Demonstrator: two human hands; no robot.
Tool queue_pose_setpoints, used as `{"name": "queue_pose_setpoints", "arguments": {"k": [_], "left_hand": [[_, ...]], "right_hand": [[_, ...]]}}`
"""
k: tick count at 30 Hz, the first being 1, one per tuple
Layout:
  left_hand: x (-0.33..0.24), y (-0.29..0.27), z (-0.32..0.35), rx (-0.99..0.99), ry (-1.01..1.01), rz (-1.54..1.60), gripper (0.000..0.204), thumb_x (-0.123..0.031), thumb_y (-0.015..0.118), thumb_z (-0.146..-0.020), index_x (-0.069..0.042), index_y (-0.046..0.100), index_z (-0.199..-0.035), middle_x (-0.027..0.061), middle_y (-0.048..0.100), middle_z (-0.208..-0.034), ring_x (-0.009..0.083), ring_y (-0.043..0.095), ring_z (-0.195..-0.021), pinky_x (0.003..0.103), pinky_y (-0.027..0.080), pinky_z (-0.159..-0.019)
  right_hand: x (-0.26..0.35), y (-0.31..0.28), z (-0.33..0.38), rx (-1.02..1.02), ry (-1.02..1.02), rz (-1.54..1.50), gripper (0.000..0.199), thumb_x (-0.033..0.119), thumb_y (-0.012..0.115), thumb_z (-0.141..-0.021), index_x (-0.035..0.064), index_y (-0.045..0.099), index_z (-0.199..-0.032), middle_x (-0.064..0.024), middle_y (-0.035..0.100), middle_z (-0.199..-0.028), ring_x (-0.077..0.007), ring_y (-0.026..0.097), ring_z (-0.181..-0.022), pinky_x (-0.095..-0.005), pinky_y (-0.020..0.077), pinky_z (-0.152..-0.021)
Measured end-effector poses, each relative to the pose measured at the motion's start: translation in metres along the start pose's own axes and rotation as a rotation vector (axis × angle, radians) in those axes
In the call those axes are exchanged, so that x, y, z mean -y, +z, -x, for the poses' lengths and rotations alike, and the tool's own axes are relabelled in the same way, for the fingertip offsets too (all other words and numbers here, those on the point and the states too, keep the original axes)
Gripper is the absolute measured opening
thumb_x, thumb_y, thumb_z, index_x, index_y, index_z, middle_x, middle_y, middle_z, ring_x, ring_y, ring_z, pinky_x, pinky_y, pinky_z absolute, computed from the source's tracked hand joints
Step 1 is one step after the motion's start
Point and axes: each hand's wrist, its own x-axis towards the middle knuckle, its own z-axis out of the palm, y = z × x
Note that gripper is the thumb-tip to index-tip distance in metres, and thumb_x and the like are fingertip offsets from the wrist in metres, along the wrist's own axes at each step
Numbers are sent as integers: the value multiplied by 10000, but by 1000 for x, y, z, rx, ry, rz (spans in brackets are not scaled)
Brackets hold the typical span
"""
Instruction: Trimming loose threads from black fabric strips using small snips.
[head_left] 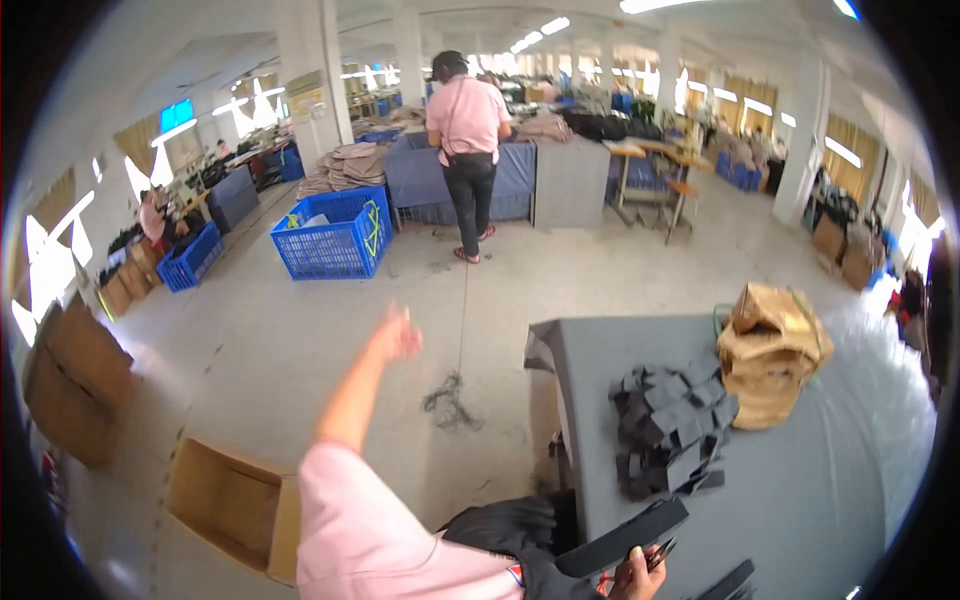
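Note:
My left arm stretches out over the floor, and my left hand (pixel 398 337) is blurred, with fingers apart and nothing visible in it. At the lower edge my right hand (pixel 637 578) is closed around a small dark pair of thread snips (pixel 660 553). A bit of red cord shows beside its fingers. Against that hand lies a long black fabric strip (pixel 630 537); whether the fingers also grip it I cannot tell. A heap of folded black fabric pieces (pixel 672 425) rests on the grey-covered table (pixel 780 490), with a crumpled brown paper bag (pixel 770 350) behind it.
An open cardboard box (pixel 228 505) stands on the floor at my left, and a larger cardboard piece (pixel 78 385) farther left. Dark thread scraps (pixel 452 402) lie on the floor. Ahead are a blue plastic crate (pixel 335 240) and a person (pixel 468 120) standing at a cloth-covered table.

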Motion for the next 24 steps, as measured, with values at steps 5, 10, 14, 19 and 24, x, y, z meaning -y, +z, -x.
{"name": "queue_pose_setpoints", "arguments": {"k": [5, 10, 14, 19, 24], "left_hand": [[-242, 27, 76, -240, 669, 51, 876, -225, 540, -869, -247, -176, -1373, 166, 611, -868, 258, 626, -608, 377, 524, -493], [-251, -11, 144, -668, 1011, 449, 818, -102, 497, -838, -162, -89, -1405, 169, 581, -896, 204, 593, -592, 284, 512, -503], [-96, -37, 107, -869, 1254, -282, 660, -222, 438, -917, -94, 19, -1411, 159, 444, -1223, 230, 580, -733, 383, 488, -735], [206, 28, 96, 604, -295, -1084, 943, -338, 598, -818, -66, -92, -1399, 211, 210, -1427, 363, 473, -1116, 462, 438, -887], [350, 22, 140, 583, -518, -888, 742, -472, 522, -852, -148, 161, -1412, 146, 510, -1211, 253, 538, -1021, 412, 486, -782]], "right_hand": [[-5, 23, -4, 0, -62, 15, 127, 17, 601, -805, 91, 499, -817, 37, 443, -566, -48, 364, -419, -198, 305, -363], [8, 59, 14, -11, -27, 69, 122, 29, 604, -810, 99, 504, -821, 39, 466, -592, -45, 389, -443, -202, 317, -369], [0, 54, 11, 63, 19, 70, 120, 31, 602, -812, 101, 505, -824, 35, 468, -595, -50, 399, -443, -200, 328, -370], [-2, 52, 6, 30, 8, 87, 108, 38, 596, -818, 94, 504, -827, 26, 465, -588, -59, 400, -429, -212, 351, -349], [-8, 39, 11, -26, 14, 85, 108, 39, 589, -824, 84, 496, -853, 20, 460, -576, -63, 404, -427, -225, 370, -350]]}}
